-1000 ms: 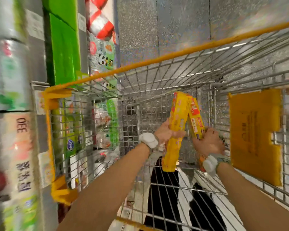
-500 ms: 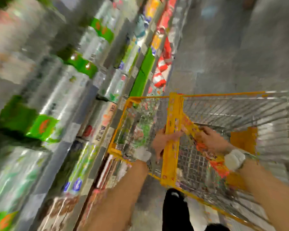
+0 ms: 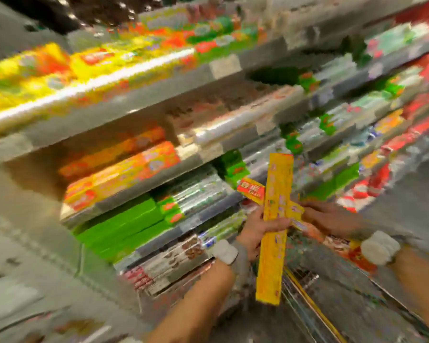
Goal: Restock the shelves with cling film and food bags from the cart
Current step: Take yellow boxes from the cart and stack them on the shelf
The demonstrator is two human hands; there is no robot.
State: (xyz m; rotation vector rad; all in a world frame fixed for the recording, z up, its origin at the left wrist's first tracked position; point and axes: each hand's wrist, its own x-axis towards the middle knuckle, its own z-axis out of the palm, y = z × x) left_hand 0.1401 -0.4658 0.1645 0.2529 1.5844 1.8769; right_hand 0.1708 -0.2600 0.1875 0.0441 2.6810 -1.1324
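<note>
My left hand (image 3: 260, 229) grips a long yellow cling film box (image 3: 274, 258) that stands almost upright in front of the shelves. My right hand (image 3: 330, 219) holds a second yellow box (image 3: 252, 191) with a red label; it lies slanted behind the first, so the two cross. Both hands are above the cart (image 3: 307, 293), whose yellow rim and wire side show at the lower right. The view is heavily blurred.
Grey shelves (image 3: 144, 95) fill the left and centre. Yellow and orange boxes (image 3: 124, 174) lie on the upper tiers, green boxes (image 3: 124, 224) and clear rolls (image 3: 233, 125) lower down. Red packs (image 3: 372, 186) sit far right beside the grey floor.
The view has swung from the cart up to the shelves. Both hands have lifted the two yellow boxes out of the cart and now hold them crossed before the shelves.
</note>
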